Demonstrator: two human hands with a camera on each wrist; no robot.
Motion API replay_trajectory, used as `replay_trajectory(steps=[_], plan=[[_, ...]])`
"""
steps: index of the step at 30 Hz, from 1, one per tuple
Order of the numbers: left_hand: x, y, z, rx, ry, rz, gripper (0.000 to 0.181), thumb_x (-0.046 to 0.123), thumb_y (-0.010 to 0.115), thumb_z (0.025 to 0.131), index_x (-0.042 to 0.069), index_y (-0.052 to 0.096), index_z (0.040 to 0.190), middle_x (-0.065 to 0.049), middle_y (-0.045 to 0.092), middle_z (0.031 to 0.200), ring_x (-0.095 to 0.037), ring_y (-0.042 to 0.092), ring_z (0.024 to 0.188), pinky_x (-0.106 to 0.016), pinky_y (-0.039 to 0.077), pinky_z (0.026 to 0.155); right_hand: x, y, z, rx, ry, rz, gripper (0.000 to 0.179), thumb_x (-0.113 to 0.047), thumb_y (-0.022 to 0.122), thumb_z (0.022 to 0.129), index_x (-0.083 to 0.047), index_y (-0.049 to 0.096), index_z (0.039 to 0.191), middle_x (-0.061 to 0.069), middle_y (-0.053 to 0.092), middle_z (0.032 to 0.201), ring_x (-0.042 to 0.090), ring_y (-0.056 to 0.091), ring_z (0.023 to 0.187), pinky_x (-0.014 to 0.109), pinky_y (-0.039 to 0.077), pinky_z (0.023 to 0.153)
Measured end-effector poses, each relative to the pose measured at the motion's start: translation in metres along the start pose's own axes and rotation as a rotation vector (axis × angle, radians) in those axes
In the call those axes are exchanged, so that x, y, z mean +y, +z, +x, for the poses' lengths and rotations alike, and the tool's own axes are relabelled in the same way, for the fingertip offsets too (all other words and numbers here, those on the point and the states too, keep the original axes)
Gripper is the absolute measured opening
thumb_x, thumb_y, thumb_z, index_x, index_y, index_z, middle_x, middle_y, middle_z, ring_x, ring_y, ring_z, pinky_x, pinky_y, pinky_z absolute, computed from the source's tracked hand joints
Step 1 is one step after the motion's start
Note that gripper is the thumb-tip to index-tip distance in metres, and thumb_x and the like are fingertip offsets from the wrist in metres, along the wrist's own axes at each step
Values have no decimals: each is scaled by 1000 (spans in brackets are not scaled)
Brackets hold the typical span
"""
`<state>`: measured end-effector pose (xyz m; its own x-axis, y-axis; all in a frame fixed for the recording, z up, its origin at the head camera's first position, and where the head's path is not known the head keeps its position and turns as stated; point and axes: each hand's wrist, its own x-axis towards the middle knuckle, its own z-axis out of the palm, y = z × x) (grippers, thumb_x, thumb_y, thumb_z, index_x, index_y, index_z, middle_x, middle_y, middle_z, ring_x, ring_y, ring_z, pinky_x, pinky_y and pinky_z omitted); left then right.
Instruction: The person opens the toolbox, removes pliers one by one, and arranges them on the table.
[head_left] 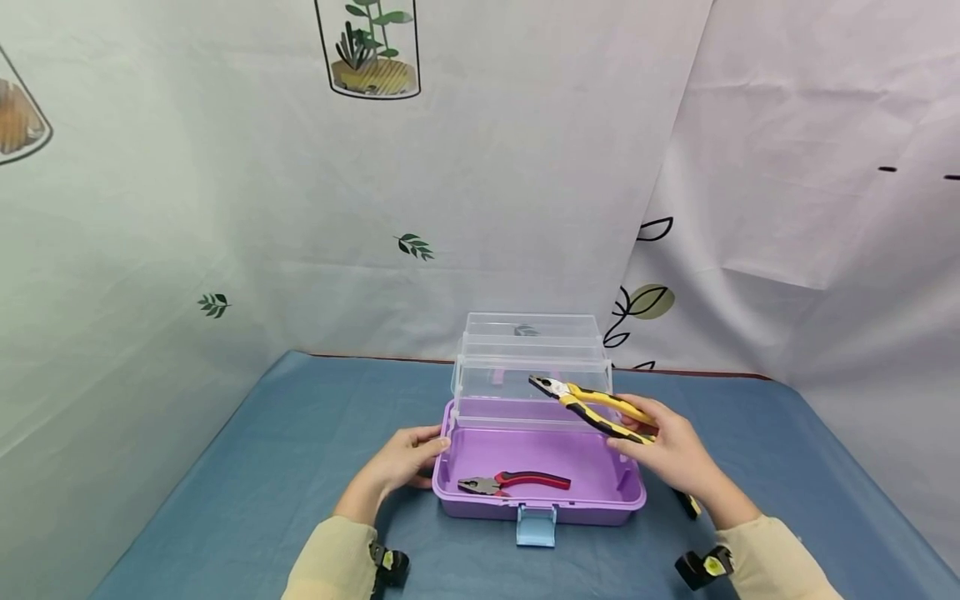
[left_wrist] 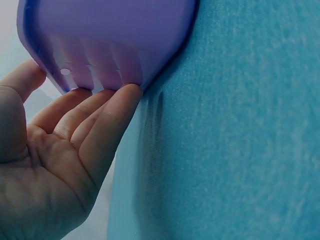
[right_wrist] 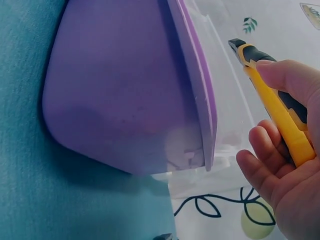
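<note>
A purple toolbox [head_left: 487, 508] stands on the table with its clear lid [head_left: 532, 350] raised at the back. My left hand [head_left: 405, 458] holds the box's left end, thumb at the rim and fingertips against the outer wall [left_wrist: 100, 40]. My right hand [head_left: 667, 442] grips yellow-and-black pliers [head_left: 577, 396] by the handles, above the right part of the box. Their jaws point left, and the handles are spread. Inside the box, near its front wall, lie red-and-black pliers [head_left: 525, 478].
A light-blue latch [head_left: 536, 527] hangs down at the box's front. Partly hidden under my right wrist, a black-and-yellow item [head_left: 688, 504] lies on the blue tablecloth [head_left: 262, 492]. Patterned white cloth [head_left: 525, 183] hangs behind and beside the table.
</note>
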<state>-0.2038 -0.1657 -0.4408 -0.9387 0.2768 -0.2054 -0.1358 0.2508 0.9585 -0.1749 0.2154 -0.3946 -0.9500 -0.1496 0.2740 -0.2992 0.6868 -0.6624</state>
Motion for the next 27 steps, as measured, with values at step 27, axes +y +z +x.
replay_trajectory(steps=[27], plan=[[1,0,-1,8,-2,7,60,33,58,93,0,42,141,-22,61,121,-22,67,96,-38,59,70,17,-16,-13,92,132,-35,69,-35,75,80,-2,48,135,16,66,107,29,63,98,36,55,80]])
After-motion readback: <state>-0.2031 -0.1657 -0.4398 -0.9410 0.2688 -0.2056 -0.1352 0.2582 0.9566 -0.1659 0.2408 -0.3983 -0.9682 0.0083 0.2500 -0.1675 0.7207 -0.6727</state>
